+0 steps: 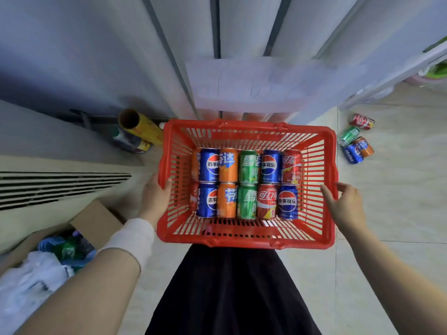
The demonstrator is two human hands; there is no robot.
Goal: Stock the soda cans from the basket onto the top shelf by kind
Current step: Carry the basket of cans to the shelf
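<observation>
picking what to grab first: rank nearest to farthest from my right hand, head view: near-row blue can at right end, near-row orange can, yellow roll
1. blue can, near row's right end, beside the right hand
2. orange can, near row, left of centre
3. yellow roll, floor beyond the basket's far left corner

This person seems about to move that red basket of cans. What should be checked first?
1. Left hand grips the basket rim: ok.
2. Right hand holds the right rim firmly: cannot tell.
3. Soda cans lie settled in two rows: ok.
4. Kinds sorted: not ok, colours mixed.
5. Top shelf in sight: cannot tell.
6. Floor free: not ok, loose cans lie at right.
</observation>
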